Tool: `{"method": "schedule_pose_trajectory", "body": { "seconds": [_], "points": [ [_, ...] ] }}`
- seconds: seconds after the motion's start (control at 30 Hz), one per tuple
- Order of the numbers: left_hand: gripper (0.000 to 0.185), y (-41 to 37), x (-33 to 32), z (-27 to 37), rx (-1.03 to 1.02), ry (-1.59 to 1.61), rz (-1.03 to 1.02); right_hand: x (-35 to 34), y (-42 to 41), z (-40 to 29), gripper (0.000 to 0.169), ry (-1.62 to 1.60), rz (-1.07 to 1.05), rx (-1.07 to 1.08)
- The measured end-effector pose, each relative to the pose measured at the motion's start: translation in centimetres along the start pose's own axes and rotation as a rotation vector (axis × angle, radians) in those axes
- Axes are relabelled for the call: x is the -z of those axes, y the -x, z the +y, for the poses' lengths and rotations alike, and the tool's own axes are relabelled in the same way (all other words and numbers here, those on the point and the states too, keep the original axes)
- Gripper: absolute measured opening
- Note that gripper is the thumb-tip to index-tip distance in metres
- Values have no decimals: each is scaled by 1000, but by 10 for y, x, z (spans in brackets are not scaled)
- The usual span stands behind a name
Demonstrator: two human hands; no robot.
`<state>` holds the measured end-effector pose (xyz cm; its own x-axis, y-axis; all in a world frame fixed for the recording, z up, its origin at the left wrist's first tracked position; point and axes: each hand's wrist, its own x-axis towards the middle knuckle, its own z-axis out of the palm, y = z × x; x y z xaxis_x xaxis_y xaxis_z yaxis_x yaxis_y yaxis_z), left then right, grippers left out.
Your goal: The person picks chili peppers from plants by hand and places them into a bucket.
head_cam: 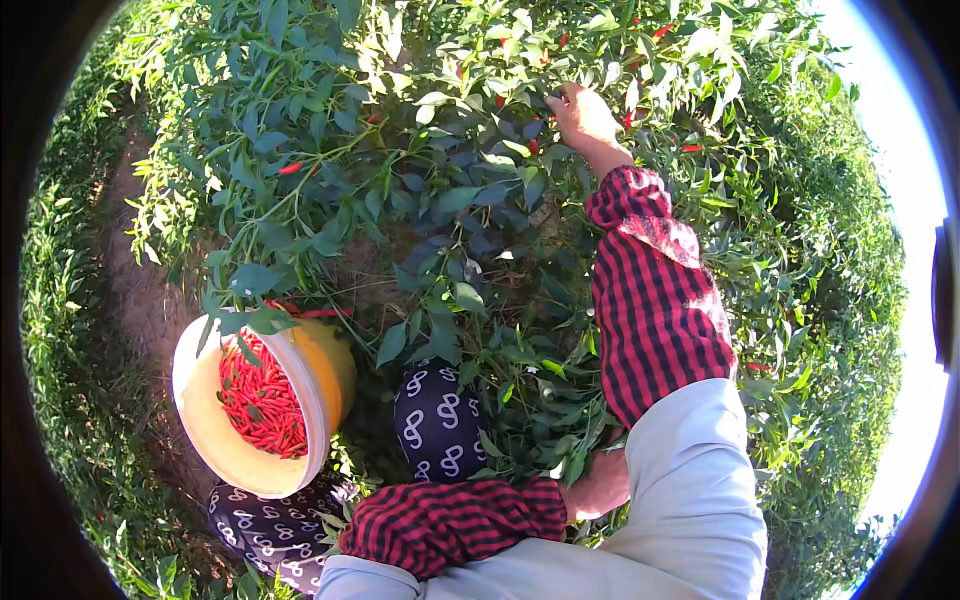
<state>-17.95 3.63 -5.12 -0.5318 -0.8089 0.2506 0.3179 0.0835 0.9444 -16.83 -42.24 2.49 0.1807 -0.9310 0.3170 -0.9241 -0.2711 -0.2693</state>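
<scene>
My right hand (586,124) reaches out among the leaves of a chili pepper plant, its fingertips partly lost in the foliage. Small red chilies hang close by, one (533,146) just below the hand and another (628,120) to its right. My left hand (601,486) lies low beside my right upper arm, against green leaves; its fingers are hidden under the arm and leaves. Both forearms wear red and black checked sleeves. At the left, a yellow plastic bucket (335,367) with a pale rim tilts with its mouth towards me, partly filled with red chilies (262,405).
My knees in dark patterned trousers (442,427) are beside the bucket, with leafy stems over and around them. A red chili (289,168) hangs on a branch above the bucket. Bare soil (139,300) runs between plant rows at the left. Dense pepper plants (832,300) stand at the right.
</scene>
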Motion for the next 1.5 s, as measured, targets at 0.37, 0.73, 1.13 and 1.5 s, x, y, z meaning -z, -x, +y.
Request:
{"method": "schedule_pose_trajectory", "body": {
  "seconds": [0.37, 0.73, 1.13, 1.5],
  "points": [
    [30, -53, 193, 190, -1, -344, -431, -17, 31, 7, 25, -344, 31, 3],
    [11, -172, 269, 50, 46, -531, 843, -31, 49, 27, 26, -530, 156, -191],
    [20, -125, 271, 46, 169, -314, 847, -24, 81, 31, 10, -1391, 84, -706],
    [19, -123, 265, 42, 112, -424, 834, 22, 63, 4, 19, -935, 178, -206]
  ]
}}
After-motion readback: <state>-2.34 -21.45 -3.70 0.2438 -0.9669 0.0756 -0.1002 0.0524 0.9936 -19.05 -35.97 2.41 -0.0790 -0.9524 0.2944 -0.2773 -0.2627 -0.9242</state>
